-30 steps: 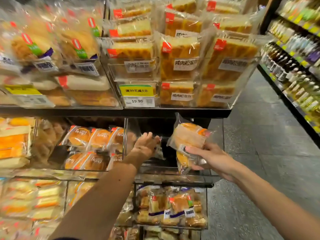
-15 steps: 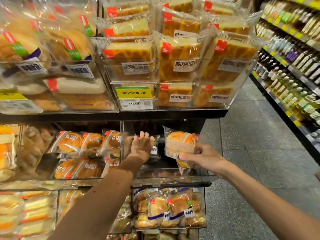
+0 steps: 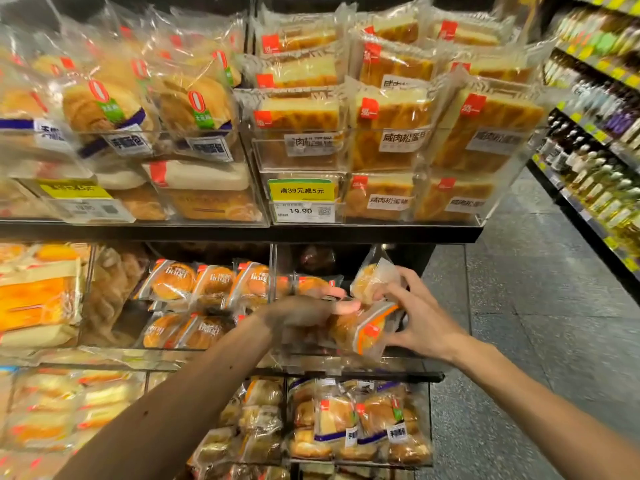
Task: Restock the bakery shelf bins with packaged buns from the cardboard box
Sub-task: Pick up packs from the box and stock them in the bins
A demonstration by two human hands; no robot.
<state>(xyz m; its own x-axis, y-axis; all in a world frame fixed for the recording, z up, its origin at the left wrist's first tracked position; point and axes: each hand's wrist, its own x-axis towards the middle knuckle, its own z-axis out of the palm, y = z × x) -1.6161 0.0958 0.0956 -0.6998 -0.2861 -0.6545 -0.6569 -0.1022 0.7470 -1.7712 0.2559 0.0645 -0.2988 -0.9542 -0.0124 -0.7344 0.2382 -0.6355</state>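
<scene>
My right hand (image 3: 420,315) pinches two packaged buns (image 3: 369,327) in clear wrappers with orange trim, holding them inside the clear bin (image 3: 346,362) at the right end of the middle shelf. My left hand (image 3: 308,308) reaches into the same bin, blurred by motion, fingers stretched toward the packs and touching them. One more packaged bun (image 3: 313,282) lies at the back of that bin. The bin to its left holds several matching orange-wrapped buns (image 3: 207,282). No cardboard box is in view.
The upper shelf carries bins of sliced cake packs (image 3: 391,129) and a price tag (image 3: 301,211) reading 19.90. Bagged rolls (image 3: 360,424) fill the lower shelf. A grey floor aisle (image 3: 519,323) runs on the right, beside a rack of bottles (image 3: 595,168).
My right hand has carried the buns down and left into the bin. My left hand dropped from the bin's back and swung right to meet the packs. The camera moved closer.
</scene>
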